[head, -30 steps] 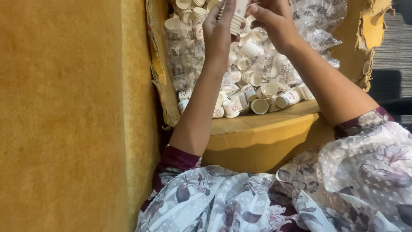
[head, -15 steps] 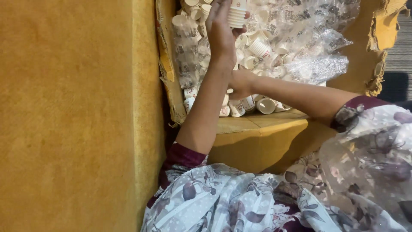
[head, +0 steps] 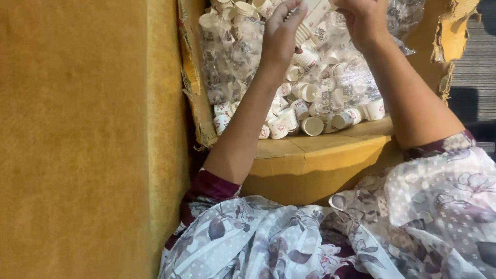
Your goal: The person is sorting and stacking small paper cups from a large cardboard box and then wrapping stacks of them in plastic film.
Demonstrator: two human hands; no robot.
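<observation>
A mustard-yellow fabric surface (head: pixel 77 144) is filling the left side of my view, and a torn cardboard box (head: pixel 310 160) is sitting in front of me on what is looking like the same yellow material. Both hands are raised over the box near the top edge of the frame. The left hand (head: pixel 281 36) is curling its fingers around the side of a short stack of small white paper cups (head: pixel 315 15), and the right hand (head: pixel 364 20) is gripping the stack's upper end, so the 2 hands are holding it between them, tilted; the top of it is running out of frame. Just below the hands, loose white paper cups (head: pixel 302 111) are lying jumbled in the box among crumpled clear plastic wrap (head: pixel 232 57). Floral-printed sleeves and clothing (head: pixel 330 237) are covering the bottom of my view, and a dark ribbed floor (head: pixel 478 72) is showing at the right.
</observation>
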